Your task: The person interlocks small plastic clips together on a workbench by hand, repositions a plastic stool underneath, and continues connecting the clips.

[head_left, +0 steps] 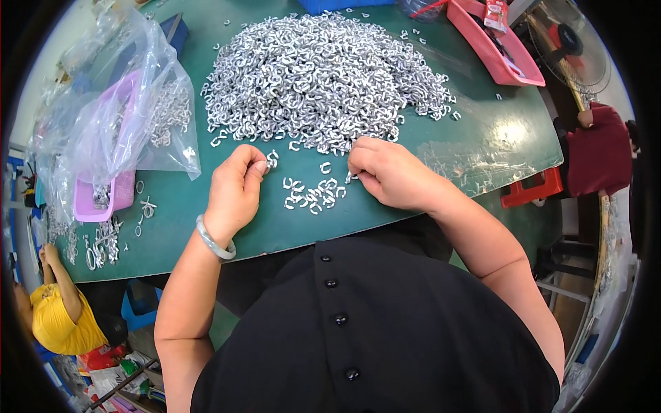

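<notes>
Close under my chin at the table's [482, 138] near edge, my left hand [234, 189] pinches one silver link [273, 159], a small cluster of loose links [313, 194] lies between my hands, and my right hand [389, 172] curls on another, nearer the cluster.

Two hands: left [235, 186], right [389, 172], with one small cluster of hooks [313, 194] between them. Beyond them lies one big pile [323, 76], too many to count. Two pink trays: one left [103, 199], one far right [492, 48].
</notes>
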